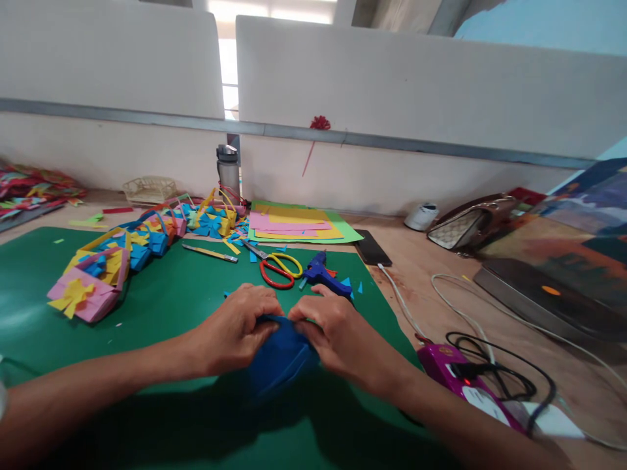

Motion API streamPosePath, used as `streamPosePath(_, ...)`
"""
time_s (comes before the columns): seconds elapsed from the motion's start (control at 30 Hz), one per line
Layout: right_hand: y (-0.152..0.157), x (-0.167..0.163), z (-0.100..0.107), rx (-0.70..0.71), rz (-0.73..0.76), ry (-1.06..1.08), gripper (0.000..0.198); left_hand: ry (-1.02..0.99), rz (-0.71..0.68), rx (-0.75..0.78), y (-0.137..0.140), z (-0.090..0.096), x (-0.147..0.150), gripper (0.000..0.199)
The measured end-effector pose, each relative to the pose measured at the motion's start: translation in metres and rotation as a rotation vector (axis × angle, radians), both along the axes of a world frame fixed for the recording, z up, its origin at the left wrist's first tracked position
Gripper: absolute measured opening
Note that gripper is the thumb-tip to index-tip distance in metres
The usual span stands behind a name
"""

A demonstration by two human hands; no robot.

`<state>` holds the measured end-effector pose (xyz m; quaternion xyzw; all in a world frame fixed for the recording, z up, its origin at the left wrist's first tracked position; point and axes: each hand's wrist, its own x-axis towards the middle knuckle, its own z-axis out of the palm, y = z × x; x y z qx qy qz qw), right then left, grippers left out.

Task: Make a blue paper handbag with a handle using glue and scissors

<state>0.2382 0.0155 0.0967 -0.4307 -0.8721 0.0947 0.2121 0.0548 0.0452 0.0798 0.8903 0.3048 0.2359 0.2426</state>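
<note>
A blue paper piece, folded and slightly blurred, hangs between my two hands above the green mat. My left hand pinches its upper left edge between thumb and fingers. On the upper right edge, my right hand grips it the same way, close to the left. Just beyond my hands lie a blue glue gun and scissors with red and yellow handles. A yellow cutter knife rests further left.
Small paper baskets with bows line the mat's left side. Coloured paper sheets are stacked at the back, near a bottle. A phone, a purple power strip with cables, and a dark case occupy the right.
</note>
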Motion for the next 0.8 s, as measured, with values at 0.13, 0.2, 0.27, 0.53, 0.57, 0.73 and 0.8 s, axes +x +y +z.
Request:
streamPosePath(0.13, 0.0, -0.001, 0.002, -0.067, -0.055, 0.053, 0.015, 0.007, 0.024, -0.051, 0.001, 0.001, 0.0, 0.012)
streamPosePath(0.2, 0.001, -0.001, 0.002, -0.11, -0.062, 0.068, 0.016, 0.009, 0.042, -0.093, 0.001, 0.002, 0.001, 0.013)
streamPosePath(0.27, 0.003, 0.0, 0.002, -0.166, -0.069, 0.09, 0.017, -0.006, 0.046, -0.142, 0.001, 0.004, 0.002, 0.016)
streamPosePath(0.53, 0.012, 0.004, 0.007, -0.353, -0.235, 0.327, 0.017, -0.25, 0.182, -0.459, 0.024, 0.012, -0.007, 0.034)
streamPosePath(0.57, 0.013, 0.005, 0.007, -0.361, -0.247, 0.342, 0.018, -0.274, 0.194, -0.498, 0.028, 0.009, -0.009, 0.035)
streamPosePath(0.73, 0.015, 0.006, 0.005, -0.32, -0.287, 0.337, 0.017, -0.256, 0.126, -0.682, 0.043, -0.005, -0.015, 0.032)
streamPosePath(0.8, 0.015, 0.006, 0.005, -0.301, -0.31, 0.328, 0.017, -0.233, 0.087, -0.711, 0.044, -0.006, -0.016, 0.028)
